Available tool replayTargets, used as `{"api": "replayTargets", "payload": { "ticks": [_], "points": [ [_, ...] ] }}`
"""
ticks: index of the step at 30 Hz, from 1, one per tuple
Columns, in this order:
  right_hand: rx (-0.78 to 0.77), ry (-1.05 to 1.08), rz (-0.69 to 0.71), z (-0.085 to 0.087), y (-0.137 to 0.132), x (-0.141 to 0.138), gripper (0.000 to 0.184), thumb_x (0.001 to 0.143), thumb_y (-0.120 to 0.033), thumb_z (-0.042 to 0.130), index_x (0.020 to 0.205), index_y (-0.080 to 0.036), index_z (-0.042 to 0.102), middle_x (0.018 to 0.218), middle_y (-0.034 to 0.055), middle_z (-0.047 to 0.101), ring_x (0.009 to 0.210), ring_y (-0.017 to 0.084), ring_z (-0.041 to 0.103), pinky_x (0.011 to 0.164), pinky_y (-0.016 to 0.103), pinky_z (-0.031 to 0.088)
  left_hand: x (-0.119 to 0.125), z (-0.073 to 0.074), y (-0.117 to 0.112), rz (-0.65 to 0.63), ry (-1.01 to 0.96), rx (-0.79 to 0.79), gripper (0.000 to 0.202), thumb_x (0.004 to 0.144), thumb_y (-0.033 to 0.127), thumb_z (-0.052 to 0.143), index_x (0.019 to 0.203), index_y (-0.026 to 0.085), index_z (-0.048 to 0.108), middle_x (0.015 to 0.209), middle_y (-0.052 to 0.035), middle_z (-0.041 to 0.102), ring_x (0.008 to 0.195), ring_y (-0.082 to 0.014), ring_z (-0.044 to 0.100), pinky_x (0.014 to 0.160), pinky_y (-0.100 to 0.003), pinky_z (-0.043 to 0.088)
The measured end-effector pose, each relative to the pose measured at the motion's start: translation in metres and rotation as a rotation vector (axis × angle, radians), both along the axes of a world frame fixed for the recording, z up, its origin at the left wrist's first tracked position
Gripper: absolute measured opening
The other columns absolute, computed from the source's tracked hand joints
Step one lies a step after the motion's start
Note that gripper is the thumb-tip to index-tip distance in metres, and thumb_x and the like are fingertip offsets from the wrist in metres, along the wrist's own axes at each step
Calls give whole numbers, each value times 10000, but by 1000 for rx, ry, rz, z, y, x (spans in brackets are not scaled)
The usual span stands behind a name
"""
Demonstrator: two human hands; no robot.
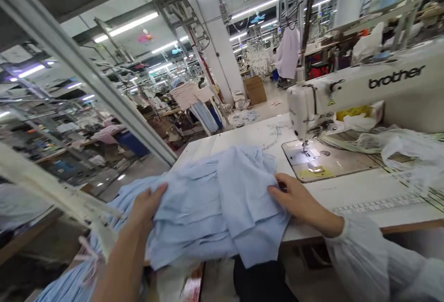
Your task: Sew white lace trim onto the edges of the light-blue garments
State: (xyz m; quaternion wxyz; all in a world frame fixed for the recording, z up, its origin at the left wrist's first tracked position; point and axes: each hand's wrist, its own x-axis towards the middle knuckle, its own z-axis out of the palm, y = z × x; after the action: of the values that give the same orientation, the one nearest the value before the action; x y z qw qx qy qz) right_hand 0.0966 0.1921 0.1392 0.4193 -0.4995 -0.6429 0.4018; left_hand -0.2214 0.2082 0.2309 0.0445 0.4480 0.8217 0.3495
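Observation:
Light blue fabric pieces (204,200) lie in a loose, layered pile over the table's front left part, with their lower edges hanging past the front edge. At the pile's left side, my left hand (147,205) is closed with thumb and fingers on the blue fabric. My right hand (293,198) pinches the right edge of the top piece between thumb and fingers. Just beyond my right hand stands the white sewing machine (360,89), its needle area lit above the metal needle plate (308,156).
White and pale green strips (402,149) lie heaped right of the needle. A printed ruler (378,202) runs along the front of the white table (333,195). More blue fabric (69,283) hangs at lower left, near a pale bar (62,195). Other workstations fill the background.

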Motion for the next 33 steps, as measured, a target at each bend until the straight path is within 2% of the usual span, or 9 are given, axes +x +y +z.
{"api": "replayTargets", "payload": {
  "ticks": [3,5,8,10,13,16,21,27,33],
  "points": [
    [-84,93,80,3,1,2,197,878,-332,565,912,-139,588,871,19,612,775,141,589,698,317,490,64,6,1,-245,52,-46,250,901,335,547,1029,128,603,983,-42,646,833,-162,640,721,-340,546],
    [-126,154,102,5,1,2,202,846,-343,566,899,-149,583,840,21,618,760,148,590,671,298,476,116,0,0,-409,128,-42,243,898,315,553,1059,137,597,1047,-58,637,912,-178,630,787,-381,534],
    [-164,216,101,4,1,3,262,756,-432,593,799,-174,578,739,15,608,711,168,577,612,283,445,184,-26,-5,-588,241,-65,216,883,252,577,1072,149,599,1164,-74,603,994,-193,610,846,-407,518],
    [-181,233,86,2,3,5,299,699,-478,626,713,-186,567,677,8,584,663,164,549,583,280,421,209,-46,-10,-651,294,-79,216,883,227,575,1082,144,596,1180,-79,598,985,-193,616,828,-401,529],
    [-212,250,55,-2,6,7,325,678,-507,633,712,-188,581,652,-2,559,606,140,502,548,271,391,213,-66,-15,-691,343,-63,234,895,214,553,1118,148,579,1236,-90,572,1021,-201,606,843,-405,526],
    [-239,266,34,-1,8,7,372,654,-539,643,751,-183,601,648,-7,542,578,127,476,521,261,370,202,-69,-19,-716,357,-40,230,902,211,538,1119,145,576,1278,-98,550,1052,-208,596,863,-414,518],
    [-261,277,65,5,4,7,410,655,-555,665,797,-174,617,715,6,572,620,124,490,560,256,391,198,-61,-28,-757,329,-23,228,903,184,523,1122,144,577,1283,-99,555,1106,-216,571,908,-421,489],
    [-227,293,87,6,3,11,442,709,-563,612,906,-167,617,844,36,626,727,147,555,639,273,435,198,-50,-34,-778,221,-41,245,896,203,542,1130,145,586,1061,-67,673,991,-190,631,889,-407,494],
    [-168,283,94,9,-1,11,337,766,-454,573,940,-165,581,884,45,634,792,163,588,659,282,456,176,-34,-20,-782,197,-69,221,921,282,515,1066,152,621,1009,-51,689,886,-158,659,835,-368,520]
  ]
}}
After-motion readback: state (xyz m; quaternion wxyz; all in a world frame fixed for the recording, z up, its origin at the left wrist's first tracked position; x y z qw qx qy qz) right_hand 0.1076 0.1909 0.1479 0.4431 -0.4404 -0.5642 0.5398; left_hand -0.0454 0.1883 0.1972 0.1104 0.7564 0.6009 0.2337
